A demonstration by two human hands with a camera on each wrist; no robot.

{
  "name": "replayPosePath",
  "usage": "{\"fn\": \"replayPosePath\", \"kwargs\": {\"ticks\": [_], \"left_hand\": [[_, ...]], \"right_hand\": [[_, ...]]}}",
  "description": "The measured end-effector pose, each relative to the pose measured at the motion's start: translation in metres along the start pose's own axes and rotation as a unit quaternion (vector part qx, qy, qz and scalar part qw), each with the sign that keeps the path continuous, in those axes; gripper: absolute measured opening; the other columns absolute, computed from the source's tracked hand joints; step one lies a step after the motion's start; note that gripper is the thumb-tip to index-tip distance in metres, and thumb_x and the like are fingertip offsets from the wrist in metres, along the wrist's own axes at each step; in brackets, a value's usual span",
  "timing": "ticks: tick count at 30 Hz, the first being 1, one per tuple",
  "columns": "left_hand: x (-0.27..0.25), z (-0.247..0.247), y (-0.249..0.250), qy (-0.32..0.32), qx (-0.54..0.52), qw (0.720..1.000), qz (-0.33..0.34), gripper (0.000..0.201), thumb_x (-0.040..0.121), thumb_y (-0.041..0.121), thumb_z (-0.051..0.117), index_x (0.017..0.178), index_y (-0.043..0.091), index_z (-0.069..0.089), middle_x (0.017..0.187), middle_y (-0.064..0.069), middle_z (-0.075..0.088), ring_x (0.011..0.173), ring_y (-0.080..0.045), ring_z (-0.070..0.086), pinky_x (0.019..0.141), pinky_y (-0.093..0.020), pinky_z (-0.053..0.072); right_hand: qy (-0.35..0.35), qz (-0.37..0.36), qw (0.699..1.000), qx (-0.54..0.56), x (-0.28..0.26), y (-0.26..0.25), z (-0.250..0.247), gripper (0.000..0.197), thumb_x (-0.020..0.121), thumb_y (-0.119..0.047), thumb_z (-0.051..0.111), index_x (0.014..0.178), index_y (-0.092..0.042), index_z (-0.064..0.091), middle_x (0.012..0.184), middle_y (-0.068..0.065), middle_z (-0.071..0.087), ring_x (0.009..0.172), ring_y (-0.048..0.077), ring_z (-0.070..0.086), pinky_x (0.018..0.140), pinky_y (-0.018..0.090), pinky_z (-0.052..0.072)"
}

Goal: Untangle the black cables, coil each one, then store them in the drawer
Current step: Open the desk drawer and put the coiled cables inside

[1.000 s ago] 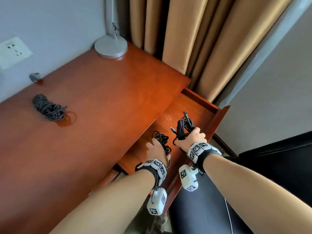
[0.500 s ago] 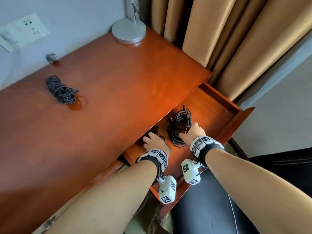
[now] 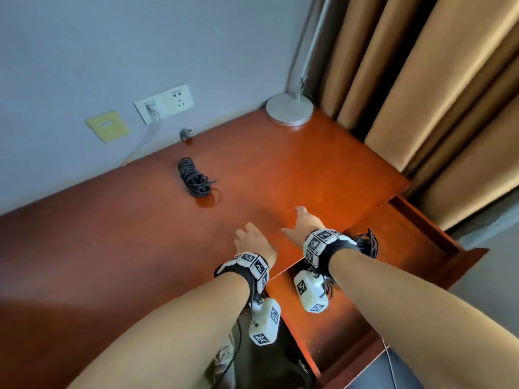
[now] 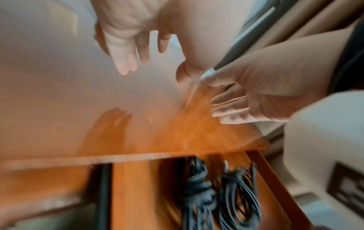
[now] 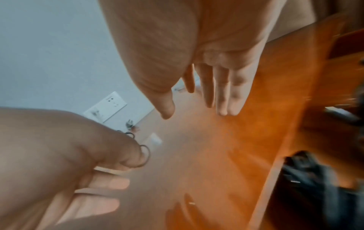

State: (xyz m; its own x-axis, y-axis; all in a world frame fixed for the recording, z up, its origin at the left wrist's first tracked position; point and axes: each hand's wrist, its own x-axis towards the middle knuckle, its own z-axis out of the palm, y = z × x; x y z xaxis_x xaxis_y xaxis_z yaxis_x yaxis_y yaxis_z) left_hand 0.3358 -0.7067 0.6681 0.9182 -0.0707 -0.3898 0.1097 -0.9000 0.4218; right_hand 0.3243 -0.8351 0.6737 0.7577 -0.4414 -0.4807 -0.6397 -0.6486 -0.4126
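Observation:
One coiled black cable [image 3: 194,178] lies on the red-brown desk [image 3: 112,248] near the back wall. Two more coiled cables [image 4: 199,191] [image 4: 238,193] lie side by side in the open drawer [image 3: 438,237]; from the head view only a bit of them [image 3: 368,242] shows behind my right wrist. My left hand [image 3: 250,237] and right hand [image 3: 302,223] hover over the desk's front edge, fingers straight and spread, holding nothing. The wrist views are blurred but show both palms empty [image 4: 128,60] [image 5: 222,95].
A round silver lamp base [image 3: 289,109] stands at the desk's back right corner. Wall sockets [image 3: 178,101] and a loose grey plug [image 3: 186,134] sit along the wall. Tan curtains [image 3: 421,80] hang to the right, behind the drawer.
Both hands let go of the coils in the drawer, rose out of it and moved left over the desk top. The head view swung up toward the wall.

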Motion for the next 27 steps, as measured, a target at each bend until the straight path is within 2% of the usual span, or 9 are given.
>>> {"fn": "replayPosePath", "kwargs": {"ticks": [2,6,9,12,15,22,23,25,27], "left_hand": [[0.021,-0.031,-0.02,0.02,-0.007,1.0,-0.005,0.048,0.086,0.017,0.066,0.126,0.01,0.04,0.128,-0.013,0.044,0.118,-0.031,0.046,0.095,-0.037,0.042],[0.072,-0.089,-0.063,0.049,-0.013,0.998,-0.029,0.042,0.087,0.015,0.065,0.122,0.01,0.043,0.126,-0.012,0.046,0.115,-0.03,0.047,0.094,-0.036,0.042],[0.111,-0.121,-0.091,0.051,-0.016,0.998,-0.042,0.038,0.088,0.015,0.064,0.119,0.01,0.044,0.126,-0.012,0.046,0.115,-0.03,0.047,0.093,-0.035,0.042],[0.151,-0.146,-0.113,0.05,-0.001,0.998,-0.039,0.038,0.087,0.015,0.065,0.119,0.01,0.043,0.127,-0.013,0.045,0.117,-0.03,0.047,0.095,-0.035,0.042],[0.184,-0.162,-0.128,0.029,0.007,0.999,-0.035,0.041,0.087,0.015,0.063,0.122,0.01,0.043,0.13,-0.012,0.044,0.12,-0.03,0.045,0.098,-0.036,0.04],[0.227,-0.173,-0.138,-0.006,0.017,1.0,-0.021,0.038,0.089,0.018,0.063,0.121,0.011,0.044,0.13,-0.011,0.044,0.121,-0.029,0.044,0.097,-0.036,0.041],[0.23,-0.172,-0.138,-0.01,0.017,1.0,-0.02,0.038,0.089,0.018,0.063,0.121,0.011,0.044,0.13,-0.011,0.044,0.121,-0.029,0.045,0.097,-0.037,0.041],[0.232,-0.171,-0.137,-0.023,0.02,0.999,-0.009,0.041,0.088,0.015,0.062,0.124,0.012,0.043,0.132,-0.01,0.043,0.122,-0.03,0.045,0.099,-0.037,0.041],[0.235,-0.172,-0.138,-0.036,0.028,0.999,0.013,0.058,0.086,0.009,0.061,0.138,0.015,0.035,0.139,-0.01,0.037,0.125,-0.03,0.042,0.102,-0.037,0.041]], "right_hand": [[-0.009,-0.028,1.0,-0.008,0.009,-0.04,0.006,0.072,0.092,-0.038,0.062,0.149,-0.016,0.023,0.116,0.011,0.064,0.079,0.02,0.061,0.045,0.023,0.038],[-0.012,-0.067,0.997,-0.025,0.033,-0.129,0.028,0.074,0.09,-0.039,0.062,0.148,-0.015,0.025,0.115,0.012,0.065,0.092,0.025,0.066,0.058,0.029,0.048],[-0.013,-0.08,0.996,-0.028,0.055,-0.188,0.044,0.077,0.087,-0.039,0.064,0.149,-0.015,0.025,0.118,0.013,0.064,0.09,0.025,0.065,0.059,0.029,0.049],[-0.013,-0.089,0.995,-0.032,0.082,-0.238,0.057,0.082,0.082,-0.04,0.066,0.149,-0.017,0.024,0.134,0.014,0.052,0.11,0.03,0.06,0.085,0.039,0.054],[-0.004,-0.086,0.994,-0.064,0.108,-0.273,0.072,0.085,0.082,-0.045,0.067,0.149,-0.019,0.022,0.139,0.014,0.047,0.124,0.034,0.049,0.101,0.043,0.046],[-0.021,-0.051,0.991,-0.119,0.15,-0.303,0.101,0.097,0.082,-0.044,0.07,0.153,-0.017,0.009,0.144,0.015,0.042,0.132,0.035,0.041,0.106,0.046,0.04],[-0.019,-0.041,0.992,-0.121,0.155,-0.302,0.103,0.096,0.082,-0.042,0.071,0.152,-0.015,0.012,0.143,0.015,0.042,0.131,0.035,0.041,0.106,0.045,0.041],[-0.015,-0.025,0.991,-0.13,0.162,-0.299,0.102,0.085,0.079,-0.038,0.074,0.144,-0.01,0.026,0.138,0.014,0.046,0.128,0.034,0.045,0.104,0.043,0.043],[-0.023,-0.029,0.988,-0.152,0.165,-0.298,0.103,0.07,0.075,-0.037,0.076,0.13,-0.011,0.041,0.127,0.01,0.052,0.12,0.033,0.051,0.097,0.041,0.048]]}}
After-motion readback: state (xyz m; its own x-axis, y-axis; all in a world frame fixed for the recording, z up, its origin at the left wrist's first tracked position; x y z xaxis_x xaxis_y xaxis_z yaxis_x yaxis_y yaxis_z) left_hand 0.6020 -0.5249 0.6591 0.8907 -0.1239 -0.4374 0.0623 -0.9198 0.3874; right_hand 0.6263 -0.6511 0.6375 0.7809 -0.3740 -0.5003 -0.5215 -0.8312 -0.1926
